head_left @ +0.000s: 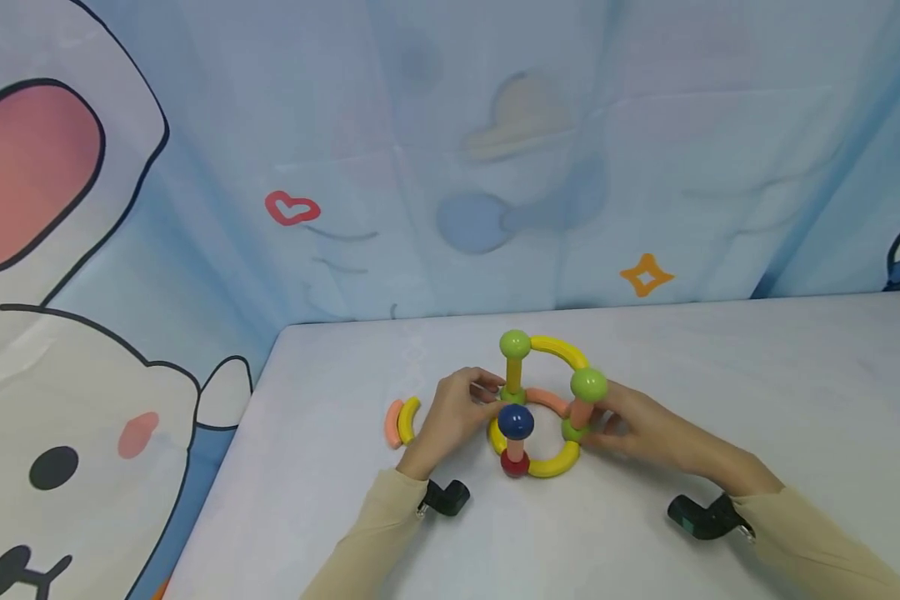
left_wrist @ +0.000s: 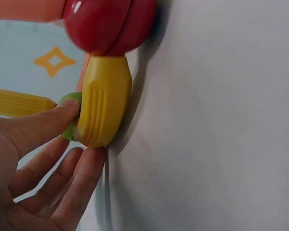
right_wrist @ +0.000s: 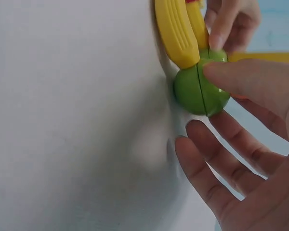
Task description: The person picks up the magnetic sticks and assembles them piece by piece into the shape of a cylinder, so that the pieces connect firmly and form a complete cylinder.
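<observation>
A toy frame of rods and balls stands on the table between both hands. Its base ring joins yellow curved rods (head_left: 555,463), a salmon curved rod (head_left: 547,398), a red ball (head_left: 515,464) and two green balls. Uprights carry a blue ball (head_left: 517,422) and two upper green balls (head_left: 515,344), which a yellow arch (head_left: 562,348) links. My left hand (head_left: 457,410) pinches the left base green ball (left_wrist: 69,132) where it meets a yellow curved rod (left_wrist: 106,101). My right hand (head_left: 641,427) holds the right base green ball (right_wrist: 195,91) with thumb and fingers.
Left of my left hand, a loose salmon curved rod (head_left: 393,423) and a loose yellow curved rod (head_left: 408,419) lie on the white table (head_left: 270,517). A printed blue curtain (head_left: 420,275) hangs behind the table's back edge.
</observation>
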Motion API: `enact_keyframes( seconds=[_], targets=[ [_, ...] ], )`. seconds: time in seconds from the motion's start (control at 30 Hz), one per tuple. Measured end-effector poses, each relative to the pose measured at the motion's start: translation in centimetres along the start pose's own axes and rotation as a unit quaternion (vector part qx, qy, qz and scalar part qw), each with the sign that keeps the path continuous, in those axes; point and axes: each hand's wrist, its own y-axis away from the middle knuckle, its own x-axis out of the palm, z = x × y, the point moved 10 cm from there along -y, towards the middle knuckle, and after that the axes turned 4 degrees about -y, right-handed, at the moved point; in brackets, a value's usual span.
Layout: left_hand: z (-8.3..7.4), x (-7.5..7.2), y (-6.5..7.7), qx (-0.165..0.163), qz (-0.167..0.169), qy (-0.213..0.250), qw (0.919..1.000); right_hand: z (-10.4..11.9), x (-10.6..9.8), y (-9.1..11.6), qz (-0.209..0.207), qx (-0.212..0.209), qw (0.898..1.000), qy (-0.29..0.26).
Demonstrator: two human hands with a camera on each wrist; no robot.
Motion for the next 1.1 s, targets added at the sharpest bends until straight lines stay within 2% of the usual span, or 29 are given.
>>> enact_keyframes(
  seconds=[0.1,0.2,0.33,0.57,0.7,0.9,1.03,1.1],
  targets=[
    [-0.3,0.3,-0.5,0.012,0.009,-0.002,0.9999,0.7,0.2,0.5,0.001,-0.02,1.0,0.006],
    [-0.2,0.2,-0.3,0.011,0.012,-0.004,0.9999,1.2,0.6,0.6,0.006,-0.03,1.0,0.006],
    [0.3,-0.2,0.5,-0.005,0.02,-0.015,0.9997,1.7,1.0,0.7,0.015,-0.031,0.999,0.008],
    [1.1,0.2,1.9,-0.044,0.08,-0.008,0.9958,1.8,1.4,0.9,0.018,-0.03,0.999,0.003],
    [1.0,0.2,1.8,-0.046,0.076,-0.005,0.9961,1.8,1.5,1.0,0.015,-0.028,0.999,-0.006],
    [0.6,0.3,1.1,-0.026,0.06,0.001,0.9979,1.2,1.4,1.4,0.012,-0.01,0.999,-0.03],
    [0.3,0.3,0.7,-0.011,0.051,-0.003,0.9986,1.1,1.1,1.7,0.014,-0.031,0.999,-0.039],
    [0.3,0.4,0.7,-0.009,0.051,-0.005,0.9986,0.9,0.6,1.9,0.002,-0.041,0.999,-0.029]
  ],
)
